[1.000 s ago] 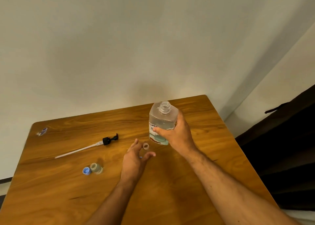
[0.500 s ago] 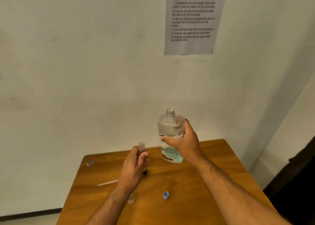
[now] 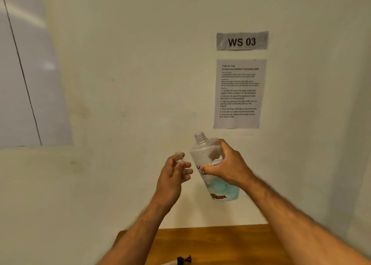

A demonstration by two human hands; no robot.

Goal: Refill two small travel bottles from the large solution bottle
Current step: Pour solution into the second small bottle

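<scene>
My right hand (image 3: pixel 226 166) grips the large clear solution bottle (image 3: pixel 218 188) round its middle, raised in front of the wall. The bottle has no cap, and its open neck tilts up and to the left. My left hand (image 3: pixel 174 174) holds a small clear travel bottle (image 3: pixel 179 155) upright just left of the large one; only its open top shows above my fingers. The two bottle mouths are apart. The black pump cap (image 3: pixel 183 260) of the large bottle lies on the wooden table (image 3: pixel 220 244) at the bottom edge.
Two printed sheets hang on the white wall, a "WS 03" label (image 3: pixel 242 41) and an instruction page (image 3: pixel 239 93). Only the far strip of the table shows; the other travel bottle and the blue caps are out of view.
Both hands have lifted their bottles higher, well above the table, and the view has tilted up toward the wall. The large bottle now leans with its neck to the left.
</scene>
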